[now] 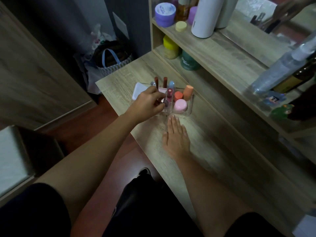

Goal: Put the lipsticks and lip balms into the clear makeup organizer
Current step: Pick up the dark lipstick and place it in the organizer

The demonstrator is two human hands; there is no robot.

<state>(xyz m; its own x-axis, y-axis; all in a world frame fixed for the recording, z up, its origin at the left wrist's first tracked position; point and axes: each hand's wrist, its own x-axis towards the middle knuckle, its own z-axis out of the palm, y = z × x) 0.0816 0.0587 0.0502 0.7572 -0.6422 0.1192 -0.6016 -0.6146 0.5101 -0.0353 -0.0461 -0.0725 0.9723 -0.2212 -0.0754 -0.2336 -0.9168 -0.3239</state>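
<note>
The near stretch of the tabletop [201, 159] is occupied only by the flat right hand [176, 139]. Access to the clear organizer [189, 106] from the left is blocked by the left hand [147, 105], curled above its near-left compartment. Approach from the right is bounded by the shelf unit [222, 53], crowded with jars and bottles.

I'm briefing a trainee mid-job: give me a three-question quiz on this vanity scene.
1. True or false: the right hand lies flat on the tabletop, holding nothing.
2. Which hand is at the clear organizer? A) left B) right C) neither
3. Fill in: the round cap nearest the right hand's fingertips is ____.

Key:
1. True.
2. A: the left hand pinches a small item over the organizer; what it is stays unclear.
3. Pink.
</note>
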